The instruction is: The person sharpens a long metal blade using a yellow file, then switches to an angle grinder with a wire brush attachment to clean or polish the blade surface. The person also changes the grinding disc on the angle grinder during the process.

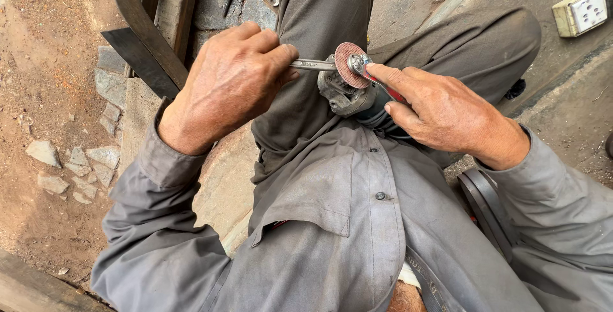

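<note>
Two hands at work — left hand [230,85] clenched on spanner [313,65]; right hand [440,114] grasping angle grinder [348,98], body mostly hidden — disc [348,64] visible.

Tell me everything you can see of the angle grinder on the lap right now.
The angle grinder lies across the person's lap on grey work trousers, its head turned upward. The gear housing looks like dull grey metal, scuffed; the body behind is mostly hidden under the right hand. A small, worn, reddish-brown disc sits on the spindle. A flat metal wrench, gripped by the left hand, meets the disc's hub, where the right forefinger also presses.
</note>
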